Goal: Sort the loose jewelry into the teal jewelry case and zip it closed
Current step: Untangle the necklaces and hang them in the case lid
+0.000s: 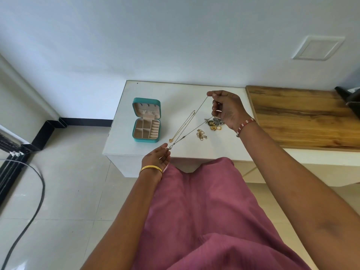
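Silver necklace (191, 123) spans both grips.

Silver necklace (190, 125) stretched between right hand (227, 109) and left hand (156, 157) over white tabletop (155, 88); teal jewelry case (146, 120) open.

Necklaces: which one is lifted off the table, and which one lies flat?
The silver necklace is lifted, stretched between the right hand and left hand. The gold necklace with its small pendant lies flat on the white table.
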The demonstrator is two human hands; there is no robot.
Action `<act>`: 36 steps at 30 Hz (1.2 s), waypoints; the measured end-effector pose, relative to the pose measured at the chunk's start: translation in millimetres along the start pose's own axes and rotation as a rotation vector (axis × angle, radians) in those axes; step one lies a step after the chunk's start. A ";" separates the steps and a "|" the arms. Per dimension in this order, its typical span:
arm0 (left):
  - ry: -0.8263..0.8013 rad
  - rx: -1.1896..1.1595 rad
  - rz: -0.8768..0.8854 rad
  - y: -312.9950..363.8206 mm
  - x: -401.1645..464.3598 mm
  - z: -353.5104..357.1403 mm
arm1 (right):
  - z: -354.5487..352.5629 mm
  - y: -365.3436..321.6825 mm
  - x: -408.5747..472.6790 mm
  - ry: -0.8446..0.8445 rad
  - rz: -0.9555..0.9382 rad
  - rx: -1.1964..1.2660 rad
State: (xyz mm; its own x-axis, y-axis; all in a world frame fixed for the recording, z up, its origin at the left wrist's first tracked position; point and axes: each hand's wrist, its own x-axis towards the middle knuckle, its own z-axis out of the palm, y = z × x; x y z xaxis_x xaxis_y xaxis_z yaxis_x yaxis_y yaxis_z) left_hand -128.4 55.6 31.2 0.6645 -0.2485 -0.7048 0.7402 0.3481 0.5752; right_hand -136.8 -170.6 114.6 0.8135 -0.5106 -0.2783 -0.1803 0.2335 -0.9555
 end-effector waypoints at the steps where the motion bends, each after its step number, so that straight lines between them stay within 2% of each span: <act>1: 0.001 0.002 -0.002 0.6 -0.2 0.0 | -1.4 -0.2 0.8 0.015 0.009 0.008; 3: -0.067 -0.038 0.043 6.6 -26.6 1.6 | -7.5 -15.8 -21.7 0.017 -0.040 0.080; 10: -0.101 -0.165 0.004 9.6 -29.4 2.5 | -9.3 -18.0 -20.0 -0.014 0.055 0.210; 16: -0.131 -0.219 0.027 11.1 -35.3 4.5 | -6.3 -30.6 -32.0 -0.079 -0.004 0.145; 28: -0.095 0.072 0.186 11.9 -40.3 9.0 | -9.4 -33.4 -36.1 -0.083 -0.071 -0.019; 36: -0.015 0.112 0.228 8.6 -34.2 4.4 | -9.4 -33.5 -22.4 -0.079 -0.025 -0.015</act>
State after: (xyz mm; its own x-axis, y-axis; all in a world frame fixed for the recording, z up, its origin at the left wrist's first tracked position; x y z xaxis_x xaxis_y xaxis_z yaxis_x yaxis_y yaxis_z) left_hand -144.3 63.1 62.1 0.8164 -0.1890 -0.5456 0.5772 0.2944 0.7617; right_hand -154.2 -174.8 151.9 0.8591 -0.4488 -0.2462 -0.1672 0.2087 -0.9636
